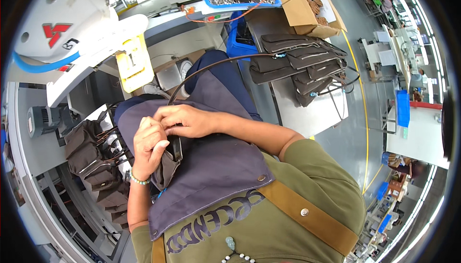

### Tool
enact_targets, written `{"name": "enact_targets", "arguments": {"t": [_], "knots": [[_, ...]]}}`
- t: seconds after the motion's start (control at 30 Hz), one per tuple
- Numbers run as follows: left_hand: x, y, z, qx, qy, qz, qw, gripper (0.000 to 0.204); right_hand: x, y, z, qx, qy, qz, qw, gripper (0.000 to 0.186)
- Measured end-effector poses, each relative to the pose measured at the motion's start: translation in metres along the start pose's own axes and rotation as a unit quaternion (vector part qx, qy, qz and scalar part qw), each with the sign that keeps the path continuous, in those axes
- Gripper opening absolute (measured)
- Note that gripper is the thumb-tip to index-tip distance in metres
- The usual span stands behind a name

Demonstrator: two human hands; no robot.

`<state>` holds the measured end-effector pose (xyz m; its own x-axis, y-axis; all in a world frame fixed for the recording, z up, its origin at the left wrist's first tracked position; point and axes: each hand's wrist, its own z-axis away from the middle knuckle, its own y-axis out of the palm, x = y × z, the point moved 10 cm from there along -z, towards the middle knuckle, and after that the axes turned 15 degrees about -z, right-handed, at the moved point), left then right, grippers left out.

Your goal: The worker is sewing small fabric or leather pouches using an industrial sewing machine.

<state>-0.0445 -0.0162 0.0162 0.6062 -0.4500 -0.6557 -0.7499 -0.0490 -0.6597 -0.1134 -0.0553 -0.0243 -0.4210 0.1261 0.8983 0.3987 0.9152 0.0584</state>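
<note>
Over the apron on my lap, my two hands meet at a dark grey-brown fabric bag (168, 169) with a zipper along one edge. My left hand (150, 144), wearing a beaded bracelet, is closed around the bag's upper part. Beside it, my right hand (189, 120) has its fingers curled in against the left fingers, pinching at the end of a thin dark strap (211, 64). The strap arcs from my fingers to the stacked bags at the right. My knuckles hide the exact spot where strap and bag come together.
Dark bags (302, 64) lie piled on a metal table (307, 112) at the right; more bags (93, 160) hang at the left. A white machine (62, 18) with a yellow plate (135, 64) stands ahead. Beyond are a blue parts tray (206, 1), blue bin (235, 47) and cardboard box (293, 6).
</note>
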Motion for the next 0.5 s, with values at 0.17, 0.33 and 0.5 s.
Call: {"name": "enact_targets", "arguments": {"t": [0.17,0.33,0.5], "knots": [[0.014,-0.008,0.007,-0.021,-0.028,0.115,0.993,0.037,-0.042,0.013,0.015,-0.092,0.170,-0.254,0.948,0.016],[0.012,-0.021,-0.002,0.017,0.059,-0.123,0.991,0.039,-0.039,0.026,0.004,0.073,0.121,-0.037,0.989,0.012],[-0.014,-0.017,-0.005,0.005,0.134,-0.265,0.955,0.042,-0.080,0.050,0.004,0.278,0.282,-0.129,0.909,0.022]]}}
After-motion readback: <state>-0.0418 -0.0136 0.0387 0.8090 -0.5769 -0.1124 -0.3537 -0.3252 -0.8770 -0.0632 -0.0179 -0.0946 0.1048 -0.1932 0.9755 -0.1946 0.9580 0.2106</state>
